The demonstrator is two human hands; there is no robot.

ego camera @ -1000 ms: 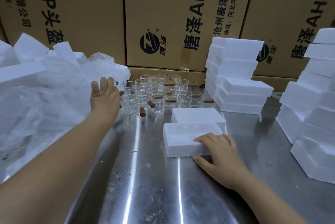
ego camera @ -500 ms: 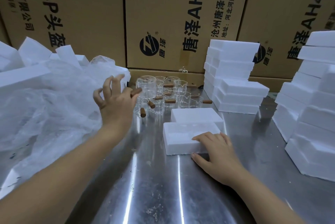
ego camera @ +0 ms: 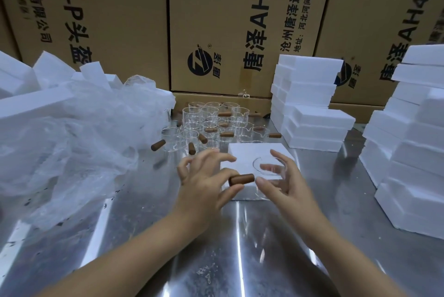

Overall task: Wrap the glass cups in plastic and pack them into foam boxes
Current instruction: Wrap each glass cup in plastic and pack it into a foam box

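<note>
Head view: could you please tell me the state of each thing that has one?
Glass cup: held in the air, unwrapped.
Left hand: pinches the wooden handle.
Right hand: fingers curled round the cup.
Foam box: lying flat beneath the cup.
Plastic heap: crumpled, untouched.

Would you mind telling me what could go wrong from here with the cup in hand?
The cup is bare glass, held by its handle in the left hand with the right hand curled round it; a slip onto the steel table could chip it. Reaching left for the plastic might also knock the other cups, whose handles stick out close behind.
</note>
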